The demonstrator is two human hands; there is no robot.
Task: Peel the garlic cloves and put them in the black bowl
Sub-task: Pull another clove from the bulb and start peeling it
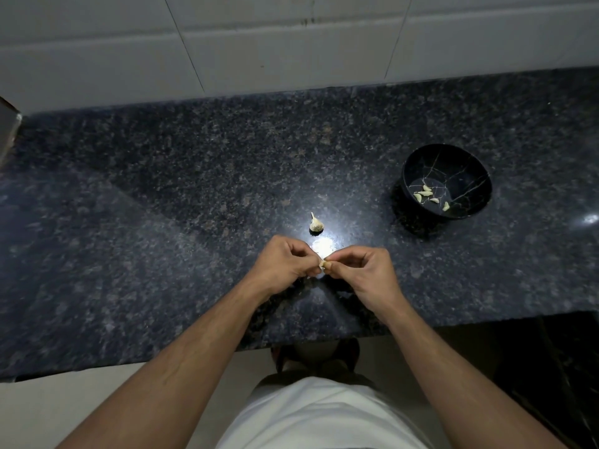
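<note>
1. Garlic was the whole business: one clove [322,263] sat pinched between both hands, held just above the near part of the counter [162,222], in front of the person's white shirt.
2. The left hand [285,264] had its fingers curled in tight, thumb and fingertips nipping the clove's left end.
3. The right hand [363,270] was curled likewise, its thumb and forefinger pinching the right end, so the two hands met at the clove with almost none of it showing between them.
4. The step looked like working the skin loose. It would go best with one hand holding firm while the other's nail caught the papery edge and pulled along the clove, not across it; squeezing hard would likely bruise the flesh or shoot it onto the counter.
5. Whether any skin had come free could not be told; the clove was too small and mostly hidden.
6. Just beyond the hands lay the bulb [316,224], stem up, apart from them, beside a bright glare.
7. Farther right stood the bowl [453,157], well apart, with several peeled cloves [424,192] inside.
8. No brand, label or writing could be read anywhere; the tiled wall [291,43] behind was plain.
</note>
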